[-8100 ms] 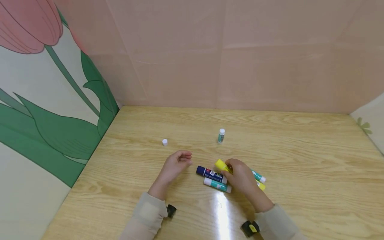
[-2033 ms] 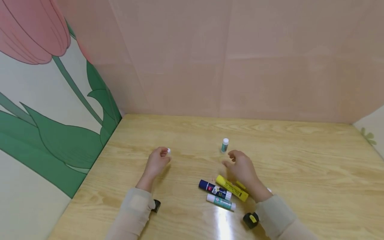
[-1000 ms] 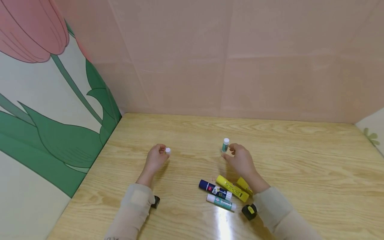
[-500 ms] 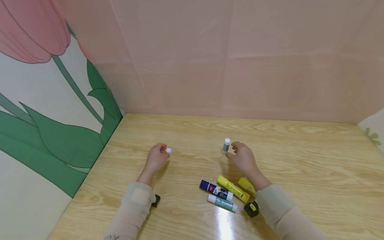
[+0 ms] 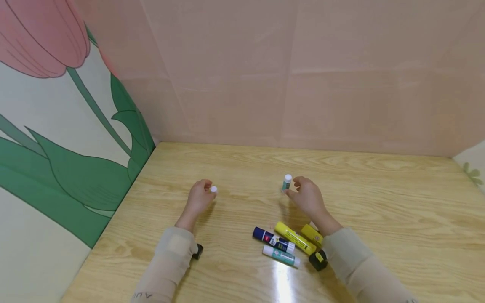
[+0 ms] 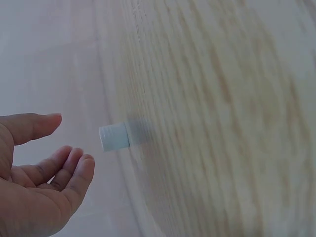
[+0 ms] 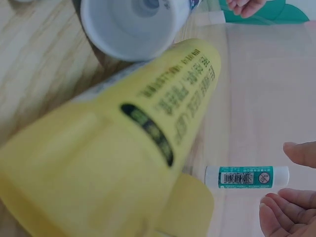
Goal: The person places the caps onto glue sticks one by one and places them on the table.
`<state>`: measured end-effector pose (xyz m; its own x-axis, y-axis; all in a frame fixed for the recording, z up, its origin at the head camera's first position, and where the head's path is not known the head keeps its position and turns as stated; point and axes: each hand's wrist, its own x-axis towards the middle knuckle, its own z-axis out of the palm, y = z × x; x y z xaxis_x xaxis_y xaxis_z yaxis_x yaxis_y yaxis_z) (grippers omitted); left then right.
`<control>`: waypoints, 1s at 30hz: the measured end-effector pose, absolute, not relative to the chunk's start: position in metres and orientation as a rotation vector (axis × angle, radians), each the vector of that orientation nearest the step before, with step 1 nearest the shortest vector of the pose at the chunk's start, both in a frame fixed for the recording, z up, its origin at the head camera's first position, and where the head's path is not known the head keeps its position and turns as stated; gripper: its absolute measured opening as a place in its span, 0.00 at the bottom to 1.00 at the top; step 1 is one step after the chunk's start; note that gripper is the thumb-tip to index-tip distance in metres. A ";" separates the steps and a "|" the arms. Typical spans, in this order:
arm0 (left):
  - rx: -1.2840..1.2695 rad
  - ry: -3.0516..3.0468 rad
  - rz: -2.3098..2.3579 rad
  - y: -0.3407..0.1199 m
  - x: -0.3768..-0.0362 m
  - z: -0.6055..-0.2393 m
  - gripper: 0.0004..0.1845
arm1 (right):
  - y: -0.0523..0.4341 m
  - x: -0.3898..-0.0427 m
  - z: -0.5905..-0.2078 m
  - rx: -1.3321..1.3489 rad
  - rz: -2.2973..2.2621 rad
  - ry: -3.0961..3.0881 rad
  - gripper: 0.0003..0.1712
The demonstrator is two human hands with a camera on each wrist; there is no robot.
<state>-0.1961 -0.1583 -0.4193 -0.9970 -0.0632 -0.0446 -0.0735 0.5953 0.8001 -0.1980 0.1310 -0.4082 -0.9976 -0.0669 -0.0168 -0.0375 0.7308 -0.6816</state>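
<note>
Since approx 8 s ago: the right hand (image 5: pixel 308 198) let go of the yellow stick (image 5: pixel 295 238) and went out to the upright teal stick (image 5: pixel 286 182); the left hand (image 5: pixel 201 198) went out to the white cap (image 5: pixel 214 189). Over the last sec both hands only crept closer.

Now: left hand is loosely curled, fingers relaxed, gripping nothing. Wrist view shows the cap (image 6: pixel 114 138) just off its fingertips (image 6: pixel 74 165), a gap between, so no contact yet. Head view makes it look touching, but the wrist cam is clearer.

Right hand is also released, thumb and fingers spread either side of the teal stick (image 7: pixel 246 177). Fingertips (image 7: pixel 281 207) are very near it, apart as far as I can tell. The stick stands on the counter (image 5: pixel 379 219) right in front of this hand, w/ no cap on it from what shows.

Behind the right wrist, toward the body: yellow stick, a 2nd yellow one (image 5: pixel 311 234), a blue one (image 5: pixel 270 238) and a teal-white one (image 5: pixel 281 256), lying in a loose bunch.

Progress, my read: approach is done for both hands; grasping cap and stick is not yet done, nor is joining the two. The lying sticks look capped, though some ends are hidden.
</note>
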 end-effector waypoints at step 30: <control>-0.154 2.801 1.323 -0.163 -0.207 -0.429 0.19 | 0.128 -0.216 -0.417 -0.084 -1.160 2.862 0.28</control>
<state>-0.2072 -0.1629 -0.4287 -0.9943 -0.0725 -0.0787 -0.1068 0.6310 0.7684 -0.2158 0.1275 -0.4174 -0.9971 -0.0703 -0.0282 -0.0308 0.7167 -0.6967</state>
